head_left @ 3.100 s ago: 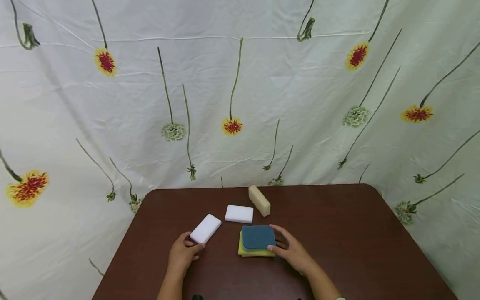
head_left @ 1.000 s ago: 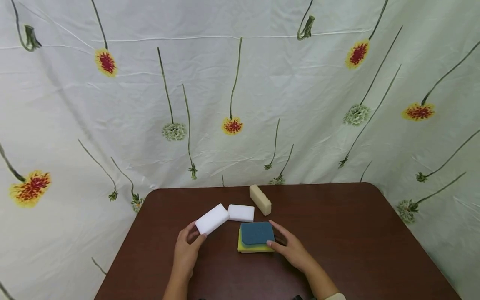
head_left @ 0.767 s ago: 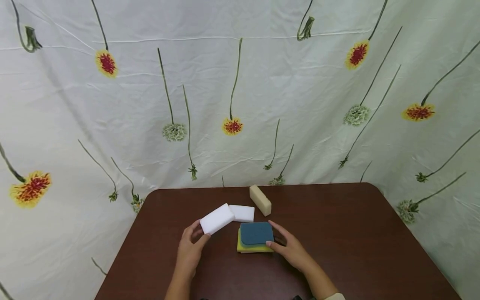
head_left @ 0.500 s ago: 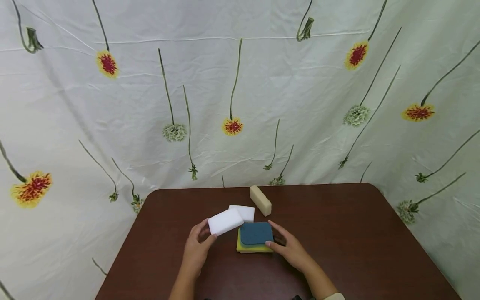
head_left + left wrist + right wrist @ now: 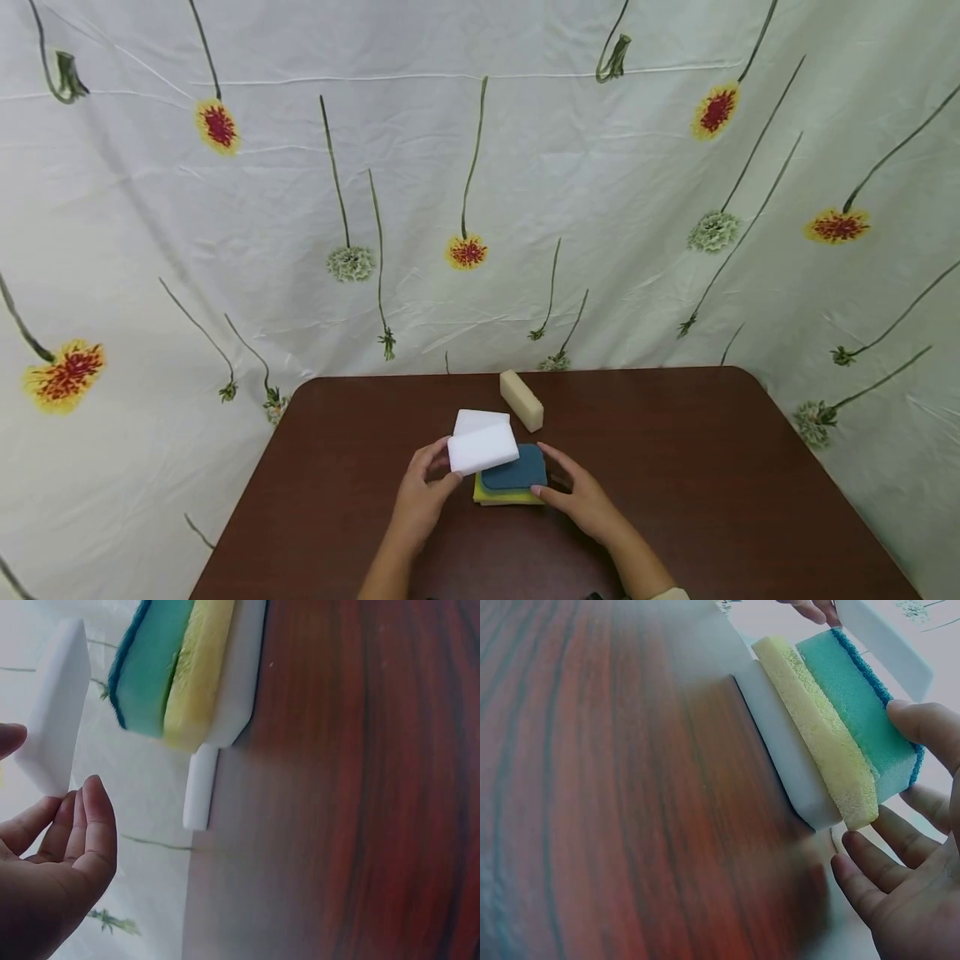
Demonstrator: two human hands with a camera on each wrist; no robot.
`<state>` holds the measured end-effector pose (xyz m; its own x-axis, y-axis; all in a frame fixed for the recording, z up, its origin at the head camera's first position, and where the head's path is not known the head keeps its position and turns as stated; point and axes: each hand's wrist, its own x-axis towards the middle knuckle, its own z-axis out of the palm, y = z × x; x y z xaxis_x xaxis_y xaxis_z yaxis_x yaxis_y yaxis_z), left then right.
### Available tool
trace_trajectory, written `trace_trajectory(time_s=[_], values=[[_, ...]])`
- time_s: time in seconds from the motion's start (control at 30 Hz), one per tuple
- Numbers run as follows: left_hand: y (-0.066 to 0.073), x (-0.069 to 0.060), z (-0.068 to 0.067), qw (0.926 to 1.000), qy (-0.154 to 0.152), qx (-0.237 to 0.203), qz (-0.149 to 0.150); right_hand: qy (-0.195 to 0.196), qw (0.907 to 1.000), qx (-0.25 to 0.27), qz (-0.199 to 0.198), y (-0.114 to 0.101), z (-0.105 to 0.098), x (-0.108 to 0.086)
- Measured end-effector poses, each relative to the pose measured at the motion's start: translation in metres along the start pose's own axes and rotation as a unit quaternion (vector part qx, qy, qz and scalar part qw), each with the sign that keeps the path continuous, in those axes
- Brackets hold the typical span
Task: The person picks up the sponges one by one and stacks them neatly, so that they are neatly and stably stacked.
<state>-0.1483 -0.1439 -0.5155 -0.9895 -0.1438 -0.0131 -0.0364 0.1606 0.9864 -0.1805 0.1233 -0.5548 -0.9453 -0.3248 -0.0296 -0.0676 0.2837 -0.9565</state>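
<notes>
White block (image 5: 483,450) tilts, pinched in our left hand (image 5: 424,492); our right hand (image 5: 587,497) loosely grips the blue sponge (image 5: 517,476); a block-edge bump could skew it.

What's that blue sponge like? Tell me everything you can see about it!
The blue sponge is a rounded block: thick, foamy-looking turquoise below, with a thin, rough-looking dark blue layer facing up. It lies flat on a yellow sponge. The right hand curves thumb and fingers around one end. Above it, not touching, a white block hides part of it from the head camera.
</notes>
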Motion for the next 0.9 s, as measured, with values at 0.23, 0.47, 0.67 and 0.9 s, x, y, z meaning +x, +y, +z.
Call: trace_trajectory(time_s=[0.23, 0.47, 0.67, 0.9], values=[[-0.004, 0.000, 0.011, 0.9995, -0.028, 0.007, 0.011, 0.007, 1.0000, 0.004, 0.003, -0.001, 0.001, -0.001], [-0.007, 0.002, 0.018, 0.9986, -0.048, 0.006, 0.024, 0.010, 0.9999, 0.004, 0.000, 0.000, 0.002, 0.000], [-0.009, 0.005, 0.023, 0.9973, -0.061, 0.024, 0.033, 0.014, 0.9999, 0.004, -0.001, 0.001, 0.002, -0.001], [-0.010, 0.005, 0.026, 0.9963, -0.070, 0.040, 0.029, 0.014, 0.9999, 0.006, 0.000, 0.000, 0.002, -0.001]])
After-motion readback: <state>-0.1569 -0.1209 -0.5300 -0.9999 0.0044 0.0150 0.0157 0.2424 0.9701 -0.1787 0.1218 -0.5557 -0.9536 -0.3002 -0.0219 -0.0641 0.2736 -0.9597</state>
